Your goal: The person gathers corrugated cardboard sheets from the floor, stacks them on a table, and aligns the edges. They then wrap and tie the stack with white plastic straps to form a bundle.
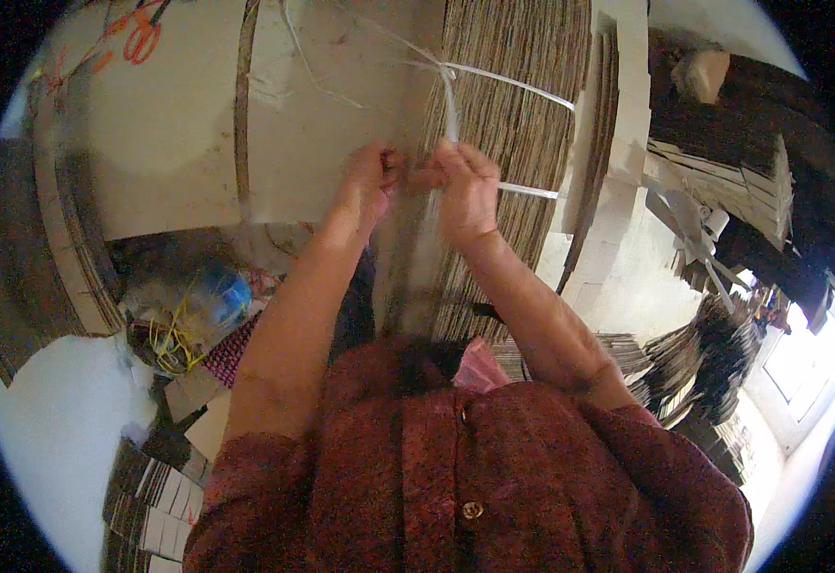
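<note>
Hands together at the bundle: left hand (370, 186) and right hand (465, 191) each have their grip pinched shut on the white plastic strap (451, 105), almost touching. Stacked cardboard sheets (503, 115) stand right behind both grips, strap looped around them. Orange scissors (140, 38) lie well off beyond the left grip.

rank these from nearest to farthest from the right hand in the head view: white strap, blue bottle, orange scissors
1. white strap, held in the right hand, running up over the cardboard stack.
2. blue bottle, lower left, beside the left forearm.
3. orange scissors, far upper left.
</note>
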A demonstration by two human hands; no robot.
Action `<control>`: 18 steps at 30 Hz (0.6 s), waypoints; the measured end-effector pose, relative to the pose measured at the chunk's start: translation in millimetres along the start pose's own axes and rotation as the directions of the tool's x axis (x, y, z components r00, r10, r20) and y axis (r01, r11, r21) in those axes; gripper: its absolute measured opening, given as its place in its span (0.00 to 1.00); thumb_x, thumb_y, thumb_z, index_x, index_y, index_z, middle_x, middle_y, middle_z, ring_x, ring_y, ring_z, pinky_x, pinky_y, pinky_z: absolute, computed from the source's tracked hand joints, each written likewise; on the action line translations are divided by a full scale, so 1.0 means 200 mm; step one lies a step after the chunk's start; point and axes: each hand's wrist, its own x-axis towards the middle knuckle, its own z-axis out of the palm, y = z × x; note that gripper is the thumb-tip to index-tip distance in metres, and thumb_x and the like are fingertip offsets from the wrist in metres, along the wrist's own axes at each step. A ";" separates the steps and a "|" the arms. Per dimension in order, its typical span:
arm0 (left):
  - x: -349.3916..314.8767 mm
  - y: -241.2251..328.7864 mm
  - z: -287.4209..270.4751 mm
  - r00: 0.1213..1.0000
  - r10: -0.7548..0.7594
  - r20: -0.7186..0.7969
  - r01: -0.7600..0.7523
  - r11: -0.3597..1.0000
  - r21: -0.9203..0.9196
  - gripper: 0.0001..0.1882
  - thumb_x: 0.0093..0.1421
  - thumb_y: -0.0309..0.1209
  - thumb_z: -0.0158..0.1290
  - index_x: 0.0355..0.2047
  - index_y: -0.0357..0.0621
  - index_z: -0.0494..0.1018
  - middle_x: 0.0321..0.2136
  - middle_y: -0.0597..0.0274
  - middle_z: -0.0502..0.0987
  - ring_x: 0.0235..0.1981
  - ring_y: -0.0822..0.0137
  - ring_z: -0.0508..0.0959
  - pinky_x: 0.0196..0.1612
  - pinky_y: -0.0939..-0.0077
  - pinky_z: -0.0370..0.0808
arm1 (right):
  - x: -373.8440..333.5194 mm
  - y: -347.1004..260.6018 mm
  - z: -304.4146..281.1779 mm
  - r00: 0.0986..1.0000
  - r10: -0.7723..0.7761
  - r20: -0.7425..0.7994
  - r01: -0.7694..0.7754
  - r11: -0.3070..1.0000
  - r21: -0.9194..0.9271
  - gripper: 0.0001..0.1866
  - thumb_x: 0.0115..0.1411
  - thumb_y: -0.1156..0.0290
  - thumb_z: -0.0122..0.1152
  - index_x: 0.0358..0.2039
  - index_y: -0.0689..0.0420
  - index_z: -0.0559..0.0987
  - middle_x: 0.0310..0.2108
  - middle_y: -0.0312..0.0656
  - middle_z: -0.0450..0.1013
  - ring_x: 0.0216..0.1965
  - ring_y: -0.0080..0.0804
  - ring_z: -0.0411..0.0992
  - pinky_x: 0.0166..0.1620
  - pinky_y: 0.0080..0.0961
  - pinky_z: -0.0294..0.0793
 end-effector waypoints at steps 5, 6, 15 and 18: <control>-0.04 0.07 0.07 1.000 0.012 0.019 -0.015 0.984 0.179 0.03 0.51 0.30 0.47 0.22 0.47 0.65 0.16 0.68 0.67 0.13 0.76 0.60 0.16 0.78 0.56 | 0.07 0.07 -0.06 0.978 0.193 -0.075 -0.134 0.866 0.482 0.12 0.58 0.69 0.52 0.18 0.57 0.70 0.16 0.33 0.64 0.16 0.22 0.61 0.25 0.24 0.71; -0.06 0.09 0.06 0.996 0.045 0.077 -0.062 0.970 0.236 0.03 0.51 0.29 0.47 0.24 0.45 0.66 0.17 0.66 0.68 0.14 0.75 0.63 0.17 0.77 0.59 | 0.08 0.08 -0.08 0.978 0.201 -0.057 -0.148 0.859 0.490 0.12 0.58 0.69 0.52 0.18 0.57 0.70 0.16 0.33 0.64 0.16 0.22 0.61 0.25 0.25 0.71; -0.13 0.19 -0.03 0.838 0.274 0.471 -0.515 0.112 0.850 0.10 0.53 0.31 0.51 0.32 0.37 0.73 0.31 0.54 0.74 0.30 0.66 0.74 0.32 0.69 0.70 | 0.10 0.12 -0.07 0.987 0.151 -0.045 -0.124 0.920 0.373 0.17 0.60 0.67 0.49 0.14 0.56 0.66 0.12 0.33 0.58 0.16 0.22 0.56 0.28 0.27 0.71; -0.19 0.10 -0.03 0.941 0.253 0.223 -0.336 0.752 0.568 0.09 0.55 0.32 0.50 0.29 0.38 0.74 0.33 0.56 0.75 0.33 0.67 0.74 0.33 0.71 0.68 | 0.08 0.06 -0.04 0.989 0.143 -0.029 -0.116 0.894 0.432 0.18 0.60 0.67 0.49 0.13 0.56 0.66 0.11 0.32 0.58 0.15 0.22 0.56 0.28 0.26 0.71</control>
